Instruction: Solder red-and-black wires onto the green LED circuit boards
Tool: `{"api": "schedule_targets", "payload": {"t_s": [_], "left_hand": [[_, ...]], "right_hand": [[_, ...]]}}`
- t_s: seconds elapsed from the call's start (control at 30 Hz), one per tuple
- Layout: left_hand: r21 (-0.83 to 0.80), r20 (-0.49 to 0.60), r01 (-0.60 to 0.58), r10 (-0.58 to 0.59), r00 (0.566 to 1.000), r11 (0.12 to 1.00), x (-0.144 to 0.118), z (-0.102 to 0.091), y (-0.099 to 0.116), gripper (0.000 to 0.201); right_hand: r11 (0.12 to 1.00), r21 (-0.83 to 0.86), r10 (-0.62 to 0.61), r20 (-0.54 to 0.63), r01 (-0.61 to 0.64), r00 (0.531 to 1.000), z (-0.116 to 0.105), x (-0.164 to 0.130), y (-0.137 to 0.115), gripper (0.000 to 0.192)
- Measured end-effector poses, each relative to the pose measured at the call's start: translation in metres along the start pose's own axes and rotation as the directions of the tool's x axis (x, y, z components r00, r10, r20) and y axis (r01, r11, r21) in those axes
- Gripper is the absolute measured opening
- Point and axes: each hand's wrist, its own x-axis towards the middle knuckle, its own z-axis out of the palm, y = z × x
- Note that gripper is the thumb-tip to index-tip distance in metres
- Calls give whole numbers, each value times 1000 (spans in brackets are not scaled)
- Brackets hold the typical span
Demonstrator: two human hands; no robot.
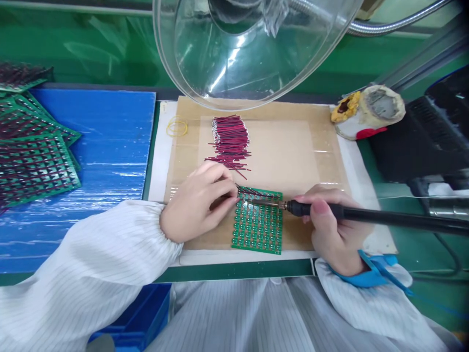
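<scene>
A green circuit board panel (258, 227) lies on a cardboard mat (293, 151) in front of me. My left hand (200, 200) rests at the panel's upper left corner, fingertips pinching a thin red-black wire against the board. My right hand (331, 222) grips a black soldering iron (384, 216) like a pen. Its metal tip (256, 201) reaches left across the panel's top row to the spot by my left fingertips. A few soldered wires stick up along that top edge.
A pile of red-black wires (230, 139) and a yellow rubber band (177, 128) lie further back on the mat. Finished panels (32, 151) are stacked on a blue sheet at left. A clear fume hood (252, 49) hangs overhead. An iron stand with sponge (366, 110) sits right.
</scene>
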Motion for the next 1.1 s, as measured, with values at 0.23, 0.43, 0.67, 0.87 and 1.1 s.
{"api": "schedule_targets", "payload": {"t_s": [0.23, 0.43, 0.67, 0.87, 1.1], "left_hand": [[-8, -1, 37, -37, 999, 999, 3, 1, 2, 13], [-28, -22, 48, -49, 999, 998, 4, 2, 4, 12], [-23, -2, 67, -67, 998, 997, 4, 1, 4, 12], [-22, 10, 82, -82, 997, 996, 3, 1, 4, 11], [-4, -2, 84, -84, 996, 996, 4, 2, 3, 11]], "right_hand": [[1000, -13, 1, 39, 0, 999, 1, 1, 0, 13], [997, -64, -27, 66, 31, 997, 0, -2, -1, 14], [999, -52, -15, -39, 13, 999, 3, -1, -4, 11], [999, -43, 15, 24, -14, 1000, 2, 0, -3, 12], [997, -70, 30, 27, -28, 999, 3, -1, -4, 11]]}}
